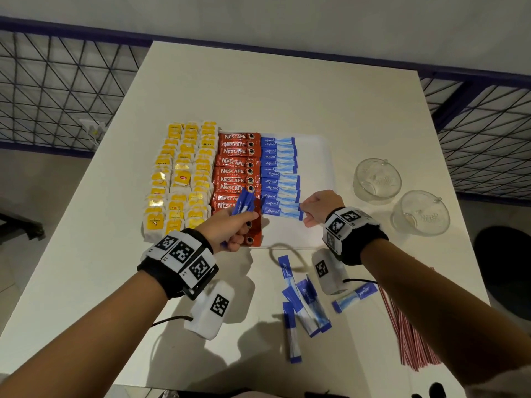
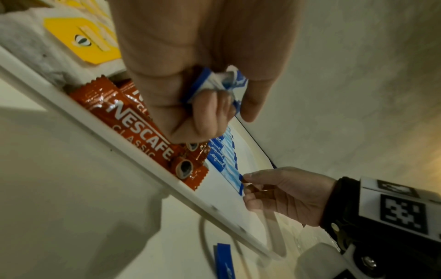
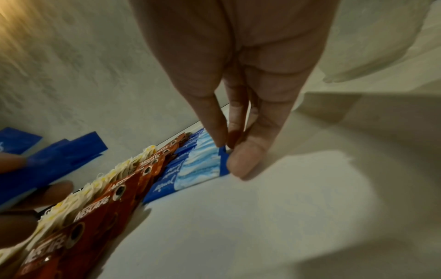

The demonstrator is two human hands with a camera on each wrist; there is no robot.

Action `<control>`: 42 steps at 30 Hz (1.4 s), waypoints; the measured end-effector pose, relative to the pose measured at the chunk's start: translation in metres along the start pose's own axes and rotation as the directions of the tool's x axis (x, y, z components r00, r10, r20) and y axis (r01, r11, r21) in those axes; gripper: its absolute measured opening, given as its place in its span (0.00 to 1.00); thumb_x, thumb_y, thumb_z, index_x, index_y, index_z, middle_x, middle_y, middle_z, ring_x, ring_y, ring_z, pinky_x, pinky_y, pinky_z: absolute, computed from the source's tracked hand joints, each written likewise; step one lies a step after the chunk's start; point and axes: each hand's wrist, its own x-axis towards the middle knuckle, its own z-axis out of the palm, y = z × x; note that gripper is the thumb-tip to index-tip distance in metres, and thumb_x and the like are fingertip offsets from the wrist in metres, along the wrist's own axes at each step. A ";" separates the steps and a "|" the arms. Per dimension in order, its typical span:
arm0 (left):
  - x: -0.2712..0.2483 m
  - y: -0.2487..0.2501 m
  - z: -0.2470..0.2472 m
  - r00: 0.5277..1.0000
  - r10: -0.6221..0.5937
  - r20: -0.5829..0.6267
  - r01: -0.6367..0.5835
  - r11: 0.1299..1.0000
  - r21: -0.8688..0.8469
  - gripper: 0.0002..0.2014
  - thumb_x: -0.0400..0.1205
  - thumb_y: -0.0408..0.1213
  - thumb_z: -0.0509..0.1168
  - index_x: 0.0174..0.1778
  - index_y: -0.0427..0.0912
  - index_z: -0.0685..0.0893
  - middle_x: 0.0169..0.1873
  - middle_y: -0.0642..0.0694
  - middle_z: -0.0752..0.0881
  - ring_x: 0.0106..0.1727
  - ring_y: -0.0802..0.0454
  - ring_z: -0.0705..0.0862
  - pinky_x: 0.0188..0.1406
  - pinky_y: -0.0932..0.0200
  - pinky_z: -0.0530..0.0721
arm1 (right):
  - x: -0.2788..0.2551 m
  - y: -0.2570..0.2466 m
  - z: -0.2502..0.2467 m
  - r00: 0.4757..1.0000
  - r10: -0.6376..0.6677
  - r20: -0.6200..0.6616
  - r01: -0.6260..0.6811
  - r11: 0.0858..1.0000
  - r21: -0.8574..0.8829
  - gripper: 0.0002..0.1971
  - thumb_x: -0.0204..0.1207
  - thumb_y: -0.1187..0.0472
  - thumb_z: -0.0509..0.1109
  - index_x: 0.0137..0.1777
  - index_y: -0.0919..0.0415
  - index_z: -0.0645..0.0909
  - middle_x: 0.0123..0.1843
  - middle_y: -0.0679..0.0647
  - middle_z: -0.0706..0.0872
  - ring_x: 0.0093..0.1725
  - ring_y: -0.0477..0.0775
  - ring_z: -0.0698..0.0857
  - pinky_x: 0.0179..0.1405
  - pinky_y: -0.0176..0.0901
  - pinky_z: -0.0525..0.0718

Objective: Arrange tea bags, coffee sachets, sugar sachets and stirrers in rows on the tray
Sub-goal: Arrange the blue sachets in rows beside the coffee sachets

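1. The right hand [image 1: 319,206] pinches the end of the nearest sugar sachet [image 1: 280,211] on the tray [image 1: 316,156].
2. The left hand [image 1: 230,225] grips a spare bundle [image 1: 243,203].
3. Sachets seem light, thin and slippery; their ends are the best hold.

Both forearms are showing bare, with no sleeves. Each wrist is wearing a wide black band [image 1: 362,245] carrying white blocks printed with black square-code markers [image 1: 182,251]. A white marker-tagged box [image 1: 211,308] is hanging beneath each wrist, trailing a thin black cable [image 1: 169,320].
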 end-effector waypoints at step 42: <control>0.005 0.002 0.039 0.934 0.326 -0.148 -0.322 0.945 0.052 0.17 0.83 0.43 0.63 0.28 0.43 0.73 0.13 0.54 0.67 0.12 0.59 0.61 0.18 0.65 0.59 | -0.050 -0.024 -0.005 0.951 -0.287 0.111 0.220 0.885 0.410 0.08 0.77 0.55 0.68 0.40 0.58 0.78 0.40 0.51 0.84 0.39 0.47 0.81 0.43 0.38 0.81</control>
